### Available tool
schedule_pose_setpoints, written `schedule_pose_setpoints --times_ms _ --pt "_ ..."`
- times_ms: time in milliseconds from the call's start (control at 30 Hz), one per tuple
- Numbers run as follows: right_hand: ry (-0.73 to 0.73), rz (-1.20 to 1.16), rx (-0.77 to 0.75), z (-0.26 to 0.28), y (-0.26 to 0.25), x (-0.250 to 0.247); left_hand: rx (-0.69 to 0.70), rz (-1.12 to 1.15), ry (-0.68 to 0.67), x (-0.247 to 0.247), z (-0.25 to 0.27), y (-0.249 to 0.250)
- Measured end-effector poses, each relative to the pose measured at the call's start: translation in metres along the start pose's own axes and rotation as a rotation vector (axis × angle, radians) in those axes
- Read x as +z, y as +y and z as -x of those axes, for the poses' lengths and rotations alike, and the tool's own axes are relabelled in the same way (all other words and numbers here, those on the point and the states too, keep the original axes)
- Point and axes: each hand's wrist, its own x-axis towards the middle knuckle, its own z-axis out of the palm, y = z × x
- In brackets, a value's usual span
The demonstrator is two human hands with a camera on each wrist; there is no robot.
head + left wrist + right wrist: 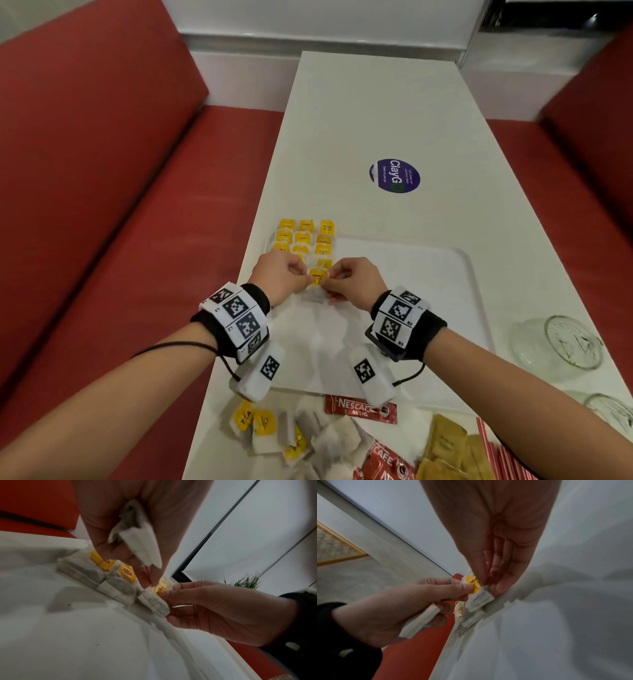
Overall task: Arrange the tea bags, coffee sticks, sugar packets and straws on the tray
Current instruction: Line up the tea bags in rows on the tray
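A white tray point(428, 274) lies on the table. Rows of tea bags with yellow tags point(303, 237) fill its far left corner. Just nearer than those rows, both hands pinch one tea bag point(317, 277) over the tray. My left hand point(306, 274) grips the yellow tag from the left, and my right hand point(330, 279) holds it from the right. The left wrist view shows this tea bag point(154, 601) low beside the row, and spare folded tea bags point(137, 538) tucked in the left palm. The right wrist view shows the right fingertips point(498, 588) on the tea bag point(479, 599).
Near the table's front edge lie loose tea bags point(274, 431), red Nescafe sticks point(361, 409), brown sugar packets point(445, 445) and striped straws point(496, 452). Two glass jars point(565, 342) stand at the right of the tray. A blue sticker point(394, 175) sits farther back. Red benches flank the table.
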Motion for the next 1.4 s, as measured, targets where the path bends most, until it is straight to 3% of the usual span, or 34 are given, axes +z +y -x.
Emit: schedule_pose_setpoints --times_ms 700,933,1233,1400 --pt "0.068 0.229 -0.075 -0.011 0.000 0.002 0.027 -0.101 -0.004 0.004 -0.026 -0.008" --pt "-0.002 0.382 -0.133 -0.003 0.002 0.006 0.011 -0.054 0.014 0.000 -0.024 -0.008" --pt "0.007 0.454 -0.158 0.000 -0.003 0.009 0.003 0.067 0.040 -0.013 -0.001 -0.015" --pt "-0.055 0.386 -0.237 0.027 -0.019 0.002 -0.183 0.538 -0.054 -0.015 0.028 -0.012"
